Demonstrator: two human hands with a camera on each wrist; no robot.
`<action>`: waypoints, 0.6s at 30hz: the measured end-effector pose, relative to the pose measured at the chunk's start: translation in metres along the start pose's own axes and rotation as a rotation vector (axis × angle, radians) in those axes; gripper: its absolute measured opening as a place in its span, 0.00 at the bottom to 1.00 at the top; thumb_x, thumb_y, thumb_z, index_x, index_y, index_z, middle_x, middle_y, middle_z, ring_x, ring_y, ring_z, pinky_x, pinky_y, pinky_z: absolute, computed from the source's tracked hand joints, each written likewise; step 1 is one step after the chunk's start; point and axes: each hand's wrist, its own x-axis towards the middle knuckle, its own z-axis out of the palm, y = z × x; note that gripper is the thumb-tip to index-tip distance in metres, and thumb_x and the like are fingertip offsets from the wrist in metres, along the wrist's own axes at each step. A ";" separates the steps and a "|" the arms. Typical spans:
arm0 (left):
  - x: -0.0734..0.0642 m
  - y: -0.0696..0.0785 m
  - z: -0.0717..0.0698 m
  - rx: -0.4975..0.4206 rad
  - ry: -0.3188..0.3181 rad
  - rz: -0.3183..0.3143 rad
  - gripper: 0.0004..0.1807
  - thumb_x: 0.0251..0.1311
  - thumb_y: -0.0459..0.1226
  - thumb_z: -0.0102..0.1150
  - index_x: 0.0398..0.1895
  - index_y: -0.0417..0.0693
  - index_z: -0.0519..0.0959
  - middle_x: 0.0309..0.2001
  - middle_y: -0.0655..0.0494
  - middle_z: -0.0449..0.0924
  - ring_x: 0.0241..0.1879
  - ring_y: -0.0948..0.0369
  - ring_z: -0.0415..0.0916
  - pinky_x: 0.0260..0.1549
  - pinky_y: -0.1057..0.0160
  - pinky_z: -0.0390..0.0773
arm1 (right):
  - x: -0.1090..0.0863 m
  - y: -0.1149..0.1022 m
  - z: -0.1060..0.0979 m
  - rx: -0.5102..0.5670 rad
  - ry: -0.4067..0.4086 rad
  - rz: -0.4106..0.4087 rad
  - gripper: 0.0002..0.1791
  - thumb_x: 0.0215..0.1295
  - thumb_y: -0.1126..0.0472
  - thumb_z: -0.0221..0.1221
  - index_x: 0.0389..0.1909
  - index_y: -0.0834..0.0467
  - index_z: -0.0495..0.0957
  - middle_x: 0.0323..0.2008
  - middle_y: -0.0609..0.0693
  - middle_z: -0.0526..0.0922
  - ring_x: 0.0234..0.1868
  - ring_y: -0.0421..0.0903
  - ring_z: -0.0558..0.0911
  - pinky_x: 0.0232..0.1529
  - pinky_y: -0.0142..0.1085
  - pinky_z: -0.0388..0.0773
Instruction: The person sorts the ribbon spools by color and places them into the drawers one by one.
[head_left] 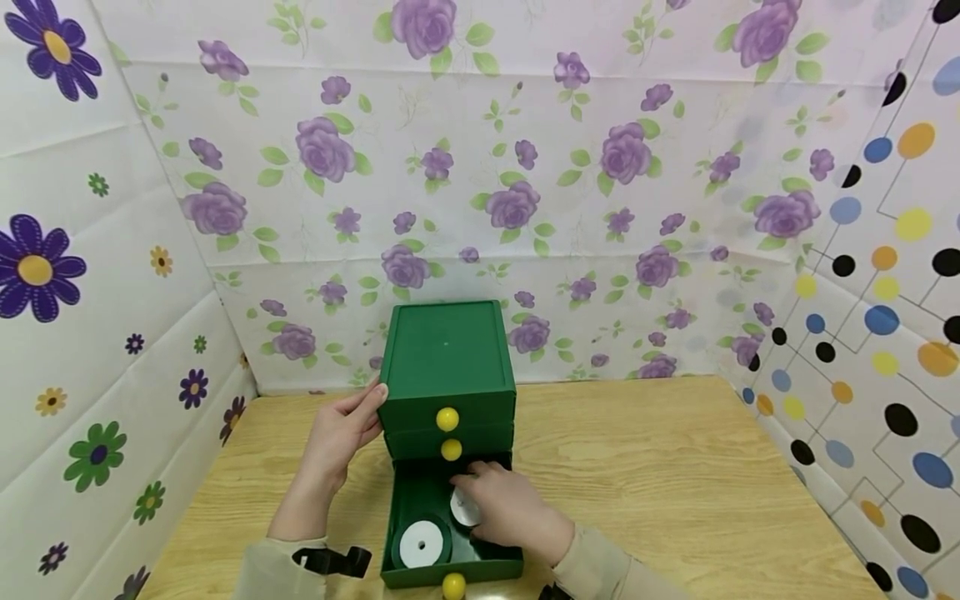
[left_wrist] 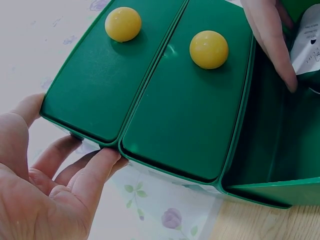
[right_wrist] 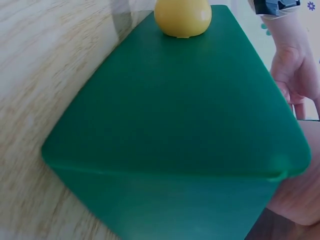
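Note:
A green drawer cabinet (head_left: 448, 354) with round yellow knobs stands on the table, its bottom drawer (head_left: 491, 570) pulled out. My left hand (head_left: 341, 437) touches the cabinet's left side, the thumb at the upper front corner and the fingers spread along the side wall. Inside the drawer, my right hand (head_left: 517, 508) holds a dark green spool with a white face (head_left: 462, 507), fingers over its far edge and thumb at its near edge; the hand covers much of it. A second spool (head_left: 422, 543) lies flat at the drawer's front left.
Both upper drawers are closed, with yellow knobs (left_wrist: 123, 24) standing out from their fronts. The wooden tabletop (head_left: 637, 467) extends on both sides of the cabinet. Flowered cloth (head_left: 465, 183) hangs close behind it, and a dotted cloth (head_left: 885, 333) is on the right.

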 end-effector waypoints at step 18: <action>0.000 0.000 0.000 -0.011 -0.005 0.004 0.42 0.60 0.60 0.63 0.70 0.44 0.70 0.71 0.54 0.66 0.63 0.51 0.71 0.55 0.56 0.77 | 0.001 -0.001 -0.006 0.120 0.045 -0.028 0.36 0.50 0.47 0.77 0.63 0.43 0.78 0.60 0.46 0.77 0.60 0.48 0.76 0.53 0.42 0.81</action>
